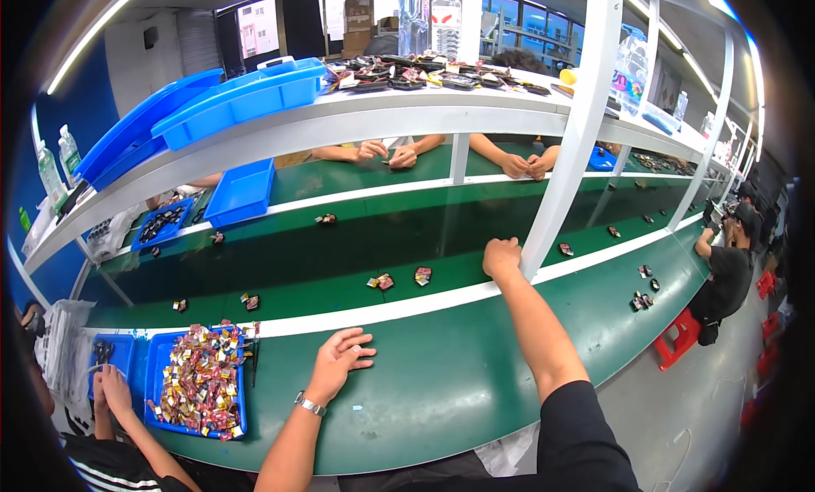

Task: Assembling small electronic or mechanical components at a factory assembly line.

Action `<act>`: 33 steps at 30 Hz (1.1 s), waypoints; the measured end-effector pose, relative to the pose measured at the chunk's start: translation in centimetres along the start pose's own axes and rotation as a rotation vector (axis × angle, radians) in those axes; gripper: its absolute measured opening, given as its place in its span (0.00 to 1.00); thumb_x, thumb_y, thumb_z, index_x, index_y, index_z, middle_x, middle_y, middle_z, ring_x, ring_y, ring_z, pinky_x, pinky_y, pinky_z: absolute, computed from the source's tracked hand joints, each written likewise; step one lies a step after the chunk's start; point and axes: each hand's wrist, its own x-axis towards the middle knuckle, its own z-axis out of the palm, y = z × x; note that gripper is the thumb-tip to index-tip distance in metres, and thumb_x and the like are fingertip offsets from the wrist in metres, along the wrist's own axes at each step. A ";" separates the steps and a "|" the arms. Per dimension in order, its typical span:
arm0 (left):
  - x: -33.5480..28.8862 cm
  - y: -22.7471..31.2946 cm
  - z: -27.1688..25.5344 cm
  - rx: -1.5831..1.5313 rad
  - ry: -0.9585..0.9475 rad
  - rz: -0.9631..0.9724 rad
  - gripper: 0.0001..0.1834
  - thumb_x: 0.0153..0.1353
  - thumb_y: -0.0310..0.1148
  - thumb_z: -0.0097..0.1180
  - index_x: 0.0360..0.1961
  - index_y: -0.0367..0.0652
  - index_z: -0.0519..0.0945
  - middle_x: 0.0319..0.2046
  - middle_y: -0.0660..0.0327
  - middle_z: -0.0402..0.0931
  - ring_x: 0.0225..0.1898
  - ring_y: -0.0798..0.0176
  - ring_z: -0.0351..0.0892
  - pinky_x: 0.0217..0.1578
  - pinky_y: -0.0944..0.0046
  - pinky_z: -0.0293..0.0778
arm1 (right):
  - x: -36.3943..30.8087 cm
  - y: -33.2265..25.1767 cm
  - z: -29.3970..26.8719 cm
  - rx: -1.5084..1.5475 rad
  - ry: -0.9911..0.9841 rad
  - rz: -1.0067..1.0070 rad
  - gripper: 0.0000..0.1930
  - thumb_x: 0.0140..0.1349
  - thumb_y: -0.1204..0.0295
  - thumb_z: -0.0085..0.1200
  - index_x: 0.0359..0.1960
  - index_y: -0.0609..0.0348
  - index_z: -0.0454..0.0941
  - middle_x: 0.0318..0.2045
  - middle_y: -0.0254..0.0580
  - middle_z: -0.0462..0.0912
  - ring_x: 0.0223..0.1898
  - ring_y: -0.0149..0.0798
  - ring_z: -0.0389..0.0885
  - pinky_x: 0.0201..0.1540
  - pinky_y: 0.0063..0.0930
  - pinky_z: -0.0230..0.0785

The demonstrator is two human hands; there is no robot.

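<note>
My left hand (340, 360), with a metal-band watch on its wrist, hovers over the green worktop (407, 407), its fingers apart and nothing in them. Further right, my right hand (503, 258) reaches past the white rail to the green belt (340, 271), close beside a white post (560, 152). Its fingers are curled, and whatever lies in them is hidden. Left of it on the belt lie a small red-and-black piece (423, 276) and a small yellow-and-red piece (381, 281). A blue bin (151, 382) heaped with small red, yellow and white pieces (204, 382) stands left of my left hand.
A co-worker's hands (112, 390) work at a smaller blue bin (127, 348) at left. Other people's hands (390, 155) are busy across the belt. Overhead, a white shelf (382, 118) carries blue trays (238, 106), bottles and black pieces. Several small clusters (642, 301) lie on the worktop at right.
</note>
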 end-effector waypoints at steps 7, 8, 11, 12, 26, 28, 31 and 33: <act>-0.1 -0.2 -0.1 -0.008 -0.007 -0.003 0.19 0.68 0.23 0.47 0.59 0.31 0.68 0.53 0.46 0.75 0.48 0.54 0.81 0.48 0.58 0.81 | 0.4 0.8 2.4 -0.007 0.100 -0.078 0.11 0.56 0.71 0.60 0.39 0.63 0.80 0.38 0.47 0.85 0.48 0.49 0.78 0.46 0.36 0.76; 0.0 -0.3 -0.3 -0.009 -0.006 0.004 0.19 0.68 0.23 0.47 0.59 0.31 0.68 0.53 0.46 0.75 0.48 0.55 0.81 0.47 0.58 0.81 | 0.2 0.7 2.4 -0.042 0.123 -0.108 0.13 0.55 0.71 0.61 0.40 0.64 0.78 0.37 0.48 0.85 0.48 0.49 0.78 0.45 0.37 0.76; 0.3 -0.2 0.1 -0.007 -0.023 0.009 0.19 0.68 0.23 0.47 0.59 0.31 0.68 0.52 0.46 0.76 0.47 0.55 0.81 0.47 0.58 0.82 | 0.7 2.5 2.2 -0.077 0.140 -0.202 0.17 0.51 0.71 0.63 0.40 0.67 0.76 0.35 0.49 0.84 0.46 0.51 0.78 0.45 0.39 0.77; 0.4 -0.2 0.0 -0.008 -0.021 0.006 0.19 0.68 0.23 0.47 0.59 0.31 0.68 0.52 0.46 0.76 0.47 0.55 0.81 0.46 0.58 0.82 | 0.2 2.2 1.7 -0.075 0.140 -0.201 0.17 0.51 0.71 0.63 0.40 0.67 0.76 0.35 0.49 0.84 0.46 0.51 0.78 0.45 0.39 0.77; 0.2 -0.5 -1.7 0.041 -0.202 -0.113 0.16 0.72 0.34 0.46 0.53 0.33 0.75 0.40 0.59 0.78 0.35 0.69 0.78 0.37 0.69 0.77 | -21.0 -10.0 -6.8 0.686 0.068 -1.334 0.30 0.49 0.75 0.59 0.57 0.64 0.67 0.40 0.44 0.77 0.46 0.47 0.73 0.52 0.38 0.69; 0.0 -0.3 -1.5 -0.068 -0.147 -0.074 0.16 0.71 0.31 0.47 0.55 0.32 0.73 0.41 0.59 0.78 0.38 0.68 0.79 0.39 0.68 0.78 | -20.6 -10.3 -7.0 0.772 0.199 -1.375 0.33 0.49 0.76 0.60 0.60 0.66 0.66 0.42 0.44 0.77 0.47 0.48 0.73 0.52 0.38 0.69; -0.2 -0.1 -1.1 -0.146 -0.031 -0.024 0.19 0.70 0.27 0.48 0.60 0.33 0.69 0.45 0.58 0.78 0.44 0.65 0.79 0.44 0.64 0.80 | -20.4 -10.7 -5.9 0.903 0.166 -1.178 0.30 0.52 0.77 0.59 0.60 0.63 0.68 0.45 0.45 0.78 0.50 0.48 0.73 0.54 0.39 0.69; -0.1 0.1 -0.5 -0.188 0.006 -0.018 0.20 0.68 0.26 0.50 0.61 0.34 0.68 0.47 0.57 0.77 0.47 0.63 0.79 0.47 0.61 0.80 | -21.2 -11.4 -4.9 1.058 0.200 -0.947 0.23 0.56 0.74 0.59 0.56 0.59 0.74 0.48 0.44 0.78 0.50 0.48 0.75 0.54 0.37 0.71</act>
